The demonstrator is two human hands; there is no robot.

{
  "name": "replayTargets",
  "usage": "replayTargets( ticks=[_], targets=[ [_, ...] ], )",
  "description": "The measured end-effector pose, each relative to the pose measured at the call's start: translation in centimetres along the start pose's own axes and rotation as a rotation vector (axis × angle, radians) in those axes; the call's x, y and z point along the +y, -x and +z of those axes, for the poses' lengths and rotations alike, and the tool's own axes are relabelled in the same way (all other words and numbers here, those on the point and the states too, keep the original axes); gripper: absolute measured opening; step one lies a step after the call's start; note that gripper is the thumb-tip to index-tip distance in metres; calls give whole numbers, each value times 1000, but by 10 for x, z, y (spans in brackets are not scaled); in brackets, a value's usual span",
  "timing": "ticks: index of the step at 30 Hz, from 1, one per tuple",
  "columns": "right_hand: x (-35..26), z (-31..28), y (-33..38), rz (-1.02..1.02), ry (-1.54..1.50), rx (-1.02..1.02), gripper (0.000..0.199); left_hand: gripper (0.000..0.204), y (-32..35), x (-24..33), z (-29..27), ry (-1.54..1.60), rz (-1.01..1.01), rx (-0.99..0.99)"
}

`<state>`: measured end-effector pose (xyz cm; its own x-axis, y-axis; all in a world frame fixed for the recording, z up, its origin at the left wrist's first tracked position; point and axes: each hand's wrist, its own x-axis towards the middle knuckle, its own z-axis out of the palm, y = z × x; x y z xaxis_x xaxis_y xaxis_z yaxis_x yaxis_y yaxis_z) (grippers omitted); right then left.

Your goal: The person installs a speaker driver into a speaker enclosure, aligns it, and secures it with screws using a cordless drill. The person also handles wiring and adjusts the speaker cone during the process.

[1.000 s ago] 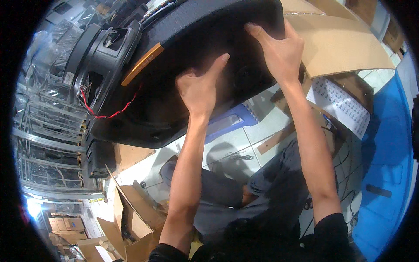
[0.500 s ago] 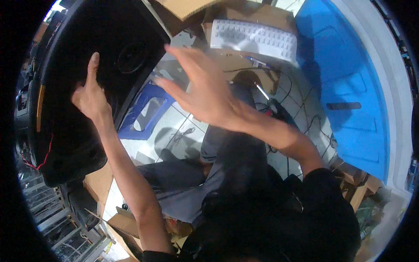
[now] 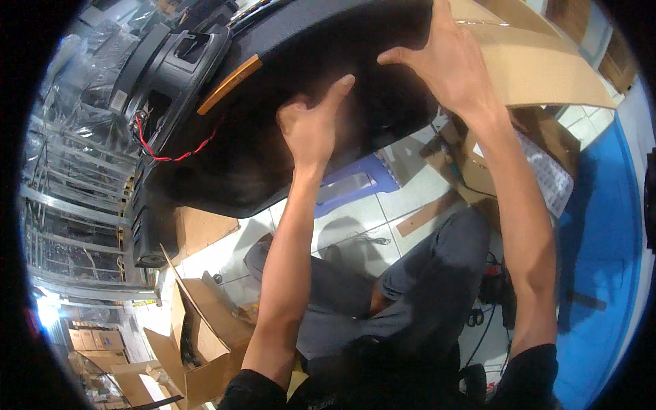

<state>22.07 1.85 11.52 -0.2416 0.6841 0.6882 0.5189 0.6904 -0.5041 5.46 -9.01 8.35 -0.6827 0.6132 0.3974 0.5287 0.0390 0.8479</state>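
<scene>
A large black speaker cabinet panel (image 3: pixel 273 130) with an orange strip fills the upper middle, tilted over my lap. A black speaker driver (image 3: pixel 171 75) with a red wire sits at its left end. My left hand (image 3: pixel 311 126) rests flat against the panel's dark inner face, fingers pointing up and right. My right hand (image 3: pixel 447 65) presses on the panel's upper right part, fingers spread. Neither hand curls around anything. I sit with my grey-trousered legs (image 3: pixel 410 294) below.
A blue plastic stool (image 3: pixel 355 188) stands on the tiled floor under the panel. Brown cardboard sheets (image 3: pixel 540 68) lie at upper right, open cardboard boxes (image 3: pixel 198 335) at lower left. Metal racks (image 3: pixel 68 205) line the left. A blue mat (image 3: pixel 601 260) covers the right.
My view swung away to the right and back. Both hands are again pressed on the black panel; half a second ago my right hand was off it, in mid-air.
</scene>
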Motion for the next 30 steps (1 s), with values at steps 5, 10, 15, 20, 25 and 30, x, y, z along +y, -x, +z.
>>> replayTargets(
  ticks=[5, 10, 15, 20, 25, 30],
  targets=[
    [4, 16, 7, 10, -318, 59, 59, 40, -1, 2, -2, 60, 78, -10],
    [9, 30, 19, 58, -365, 106, 50, 46, 0, 3, -10, -13, -43, -83],
    [0, 33, 24, 66, -263, 182, 50, 47, -7, -2, -18, 11, 88, -75],
    [-20, 22, 43, 235, -341, 128, 44, 41, 1, -9, -27, 76, 50, -100],
    [-39, 16, 52, 120, -260, 199, 50, 38, 9, -15, -21, 171, 131, -26],
    [-29, 19, 45, 58, -491, 234, 47, 45, 12, -14, -16, 161, 195, 38]
  ],
)
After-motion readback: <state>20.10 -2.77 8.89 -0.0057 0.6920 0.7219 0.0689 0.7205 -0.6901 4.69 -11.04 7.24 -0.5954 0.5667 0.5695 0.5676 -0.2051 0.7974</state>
